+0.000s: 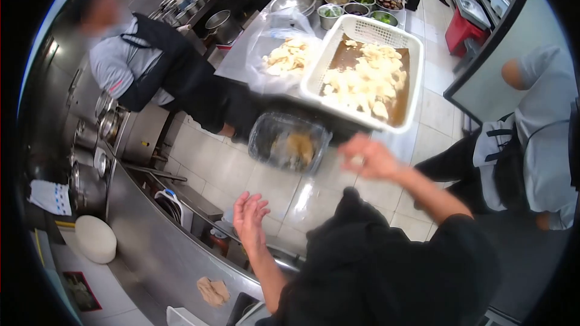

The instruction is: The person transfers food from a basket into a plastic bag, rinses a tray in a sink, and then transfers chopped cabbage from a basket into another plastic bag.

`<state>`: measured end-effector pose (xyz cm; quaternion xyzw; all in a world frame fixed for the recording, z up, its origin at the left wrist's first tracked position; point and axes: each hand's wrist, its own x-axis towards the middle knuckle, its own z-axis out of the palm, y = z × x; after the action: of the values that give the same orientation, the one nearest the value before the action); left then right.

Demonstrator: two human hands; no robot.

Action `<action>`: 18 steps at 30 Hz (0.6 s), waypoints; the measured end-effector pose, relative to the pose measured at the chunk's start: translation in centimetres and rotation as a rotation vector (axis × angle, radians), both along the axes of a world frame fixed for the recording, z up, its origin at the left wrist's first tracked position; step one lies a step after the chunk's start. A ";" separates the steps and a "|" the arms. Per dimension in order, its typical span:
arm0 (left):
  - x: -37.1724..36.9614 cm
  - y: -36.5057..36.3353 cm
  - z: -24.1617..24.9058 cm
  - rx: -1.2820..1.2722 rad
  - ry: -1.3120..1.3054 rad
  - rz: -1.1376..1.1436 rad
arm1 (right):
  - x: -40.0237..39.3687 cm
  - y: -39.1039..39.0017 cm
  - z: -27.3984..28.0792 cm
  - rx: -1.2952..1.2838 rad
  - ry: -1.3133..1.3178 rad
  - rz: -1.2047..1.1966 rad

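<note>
The right hand sits just right of the frame's centre, blurred, its fingers curled together around a small pale piece that is too smeared to name. It hovers just beside the clear plastic container, which holds something brownish at centre frame, below the near edge of the white basket. That basket, in the upper middle, carries a heap of pale, flat food pieces lying on a brown liner. To its left a clear plastic bag holds more of the same pale pieces.

The left hand is raised in the lower middle of the frame, palm open and fingers spread, holding nothing, above the tiled floor and near the steel counter edge.

At upper left a person in a grey shirt and dark apron leans by the stove. At the right edge stands another person in a grey shirt. Metal bowls crowd the top of the frame.
</note>
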<state>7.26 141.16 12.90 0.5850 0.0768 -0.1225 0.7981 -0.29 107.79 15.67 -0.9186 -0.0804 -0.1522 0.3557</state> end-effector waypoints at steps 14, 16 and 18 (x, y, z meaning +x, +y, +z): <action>13.1 -15.5 1.1 0.195 0.001 -0.053 | 17.3 -15.8 -5.7 -0.785 0.546 0.166; 14.7 -15.7 0.7 0.218 0.010 -0.039 | 18.3 -15.8 -7.6 -0.844 0.487 0.178; 16.4 -15.7 0.0 0.229 0.019 -0.040 | 19.0 -16.5 -8.3 -0.817 0.529 0.183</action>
<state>23.70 125.44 12.90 0.6726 0.0858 -0.1344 0.7226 18.71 91.33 7.35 -0.9793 -0.1205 0.1621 -0.0135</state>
